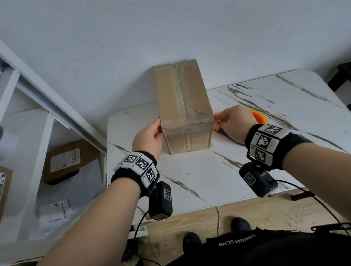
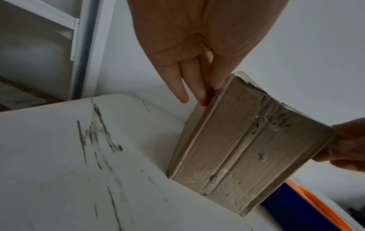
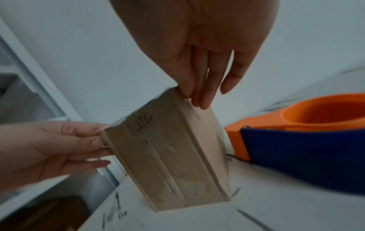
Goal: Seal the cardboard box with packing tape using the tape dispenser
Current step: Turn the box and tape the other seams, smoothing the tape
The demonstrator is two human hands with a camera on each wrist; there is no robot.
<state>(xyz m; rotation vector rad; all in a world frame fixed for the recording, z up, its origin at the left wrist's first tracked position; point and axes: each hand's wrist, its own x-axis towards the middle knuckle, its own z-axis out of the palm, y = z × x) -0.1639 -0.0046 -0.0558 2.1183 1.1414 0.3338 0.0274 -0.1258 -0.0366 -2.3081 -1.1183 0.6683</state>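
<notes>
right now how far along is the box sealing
Done: tape already runs along the top seam of the box and down its near end. In hand: the left hand and right hand touch the box's sides with straight fingers, steadying it on the table. The dispenser lies unheld beside it. Left: I cannot tell whether any seam lacks tape.

- The tape dispenser [image 1: 257,117] sits mostly hidden behind the right hand [image 1: 234,122] in the head view; only an orange sliver and a purple edge peek out.
- In the right wrist view its blue-and-orange body [image 3: 308,150] runs off the right edge.
- The cardboard box [image 1: 185,107] hides both hands' fingertips on its far sides.
- The left hand [image 3: 47,150] looks motion-blurred.
- Labels on the shelf parcels [image 1: 65,160] are too small to read.
- Tape on the box's seam, possibly several layers, is hard to make out.
</notes>
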